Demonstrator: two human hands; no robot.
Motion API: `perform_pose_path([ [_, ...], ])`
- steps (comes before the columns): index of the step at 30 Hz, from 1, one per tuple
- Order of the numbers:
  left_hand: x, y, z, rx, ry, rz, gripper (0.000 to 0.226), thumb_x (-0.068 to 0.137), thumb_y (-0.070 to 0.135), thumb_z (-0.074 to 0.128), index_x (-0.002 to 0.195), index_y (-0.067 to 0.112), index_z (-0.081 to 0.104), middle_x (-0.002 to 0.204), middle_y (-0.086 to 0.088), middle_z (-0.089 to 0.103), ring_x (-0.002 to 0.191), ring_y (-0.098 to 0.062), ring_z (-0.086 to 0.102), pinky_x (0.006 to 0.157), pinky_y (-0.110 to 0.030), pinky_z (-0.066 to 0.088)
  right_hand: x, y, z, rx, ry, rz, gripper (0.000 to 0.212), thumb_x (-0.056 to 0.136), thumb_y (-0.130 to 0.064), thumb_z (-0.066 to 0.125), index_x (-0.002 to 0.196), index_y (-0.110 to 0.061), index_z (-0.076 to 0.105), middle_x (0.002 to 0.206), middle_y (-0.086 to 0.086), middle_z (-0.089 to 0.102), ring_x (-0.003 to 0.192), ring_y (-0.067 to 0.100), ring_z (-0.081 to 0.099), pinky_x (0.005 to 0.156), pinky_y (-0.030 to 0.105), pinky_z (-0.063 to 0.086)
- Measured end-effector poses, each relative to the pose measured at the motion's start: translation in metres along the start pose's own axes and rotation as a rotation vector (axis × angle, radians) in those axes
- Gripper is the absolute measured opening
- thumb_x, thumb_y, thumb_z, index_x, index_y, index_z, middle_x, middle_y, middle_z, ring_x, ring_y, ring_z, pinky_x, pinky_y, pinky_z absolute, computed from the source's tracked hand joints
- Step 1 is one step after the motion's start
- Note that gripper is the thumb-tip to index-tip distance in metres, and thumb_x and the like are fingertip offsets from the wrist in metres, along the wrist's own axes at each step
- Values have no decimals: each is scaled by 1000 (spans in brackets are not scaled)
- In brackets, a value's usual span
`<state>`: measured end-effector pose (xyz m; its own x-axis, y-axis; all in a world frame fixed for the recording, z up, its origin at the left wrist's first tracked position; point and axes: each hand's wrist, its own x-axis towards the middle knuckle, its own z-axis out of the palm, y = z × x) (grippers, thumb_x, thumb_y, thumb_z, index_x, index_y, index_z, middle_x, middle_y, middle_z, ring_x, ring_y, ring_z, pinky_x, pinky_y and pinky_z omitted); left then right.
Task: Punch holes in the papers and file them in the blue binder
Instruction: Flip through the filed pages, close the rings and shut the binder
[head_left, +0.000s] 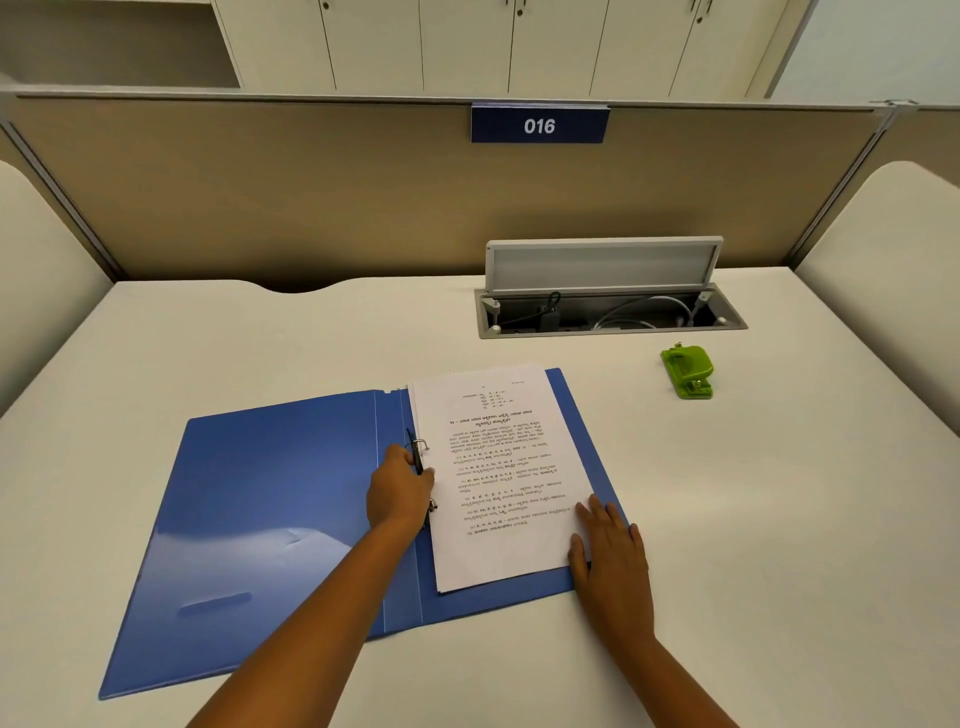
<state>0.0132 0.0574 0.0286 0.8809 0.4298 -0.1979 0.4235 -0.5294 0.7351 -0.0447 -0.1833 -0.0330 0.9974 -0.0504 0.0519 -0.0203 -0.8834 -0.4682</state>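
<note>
Both hands work: left hand (397, 491) grips the ring clip (420, 453), flat right hand (608, 551) presses the papers (498, 478), which may tear if misaligned.

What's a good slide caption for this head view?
Left hand at binder rings, right hand flat on papers.

Left hand (399, 488) curled, right hand (609, 550) flat.

White desk (779, 519). Cable hatch (608, 312) set into far edge, right of centre; lid (602, 266) propped upright, white cable coiled inside. Beige partition (311, 197) along far edge, blue sign (539, 124) reading 016 at its top. White cabinets (467, 41) beyond.
</note>
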Motion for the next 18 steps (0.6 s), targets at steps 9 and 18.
perform_pose_path([
  [9, -3, 5, 9, 111, -36, 114, 33, 86, 21, 58, 112, 8, 45, 107, -15, 59, 83, -27, 60, 60, -30, 46, -1, 2, 0, -3, 0, 0, 70, 82, -53, 10, 140, -21, 34, 150, -3, 31, 141, 14, 21, 113, 26, 0],
  [18, -7, -4, 14, 197, -32, 120, 35, 91, 22, 50, 123, 7, 46, 119, -15, 57, 102, -28, 59, 78, -36, 49, 0, 2, 0, -2, 8, -3, 68, 83, -53, 11, 139, -22, 35, 149, -5, 31, 141, 12, 20, 113, 26, 1],
])
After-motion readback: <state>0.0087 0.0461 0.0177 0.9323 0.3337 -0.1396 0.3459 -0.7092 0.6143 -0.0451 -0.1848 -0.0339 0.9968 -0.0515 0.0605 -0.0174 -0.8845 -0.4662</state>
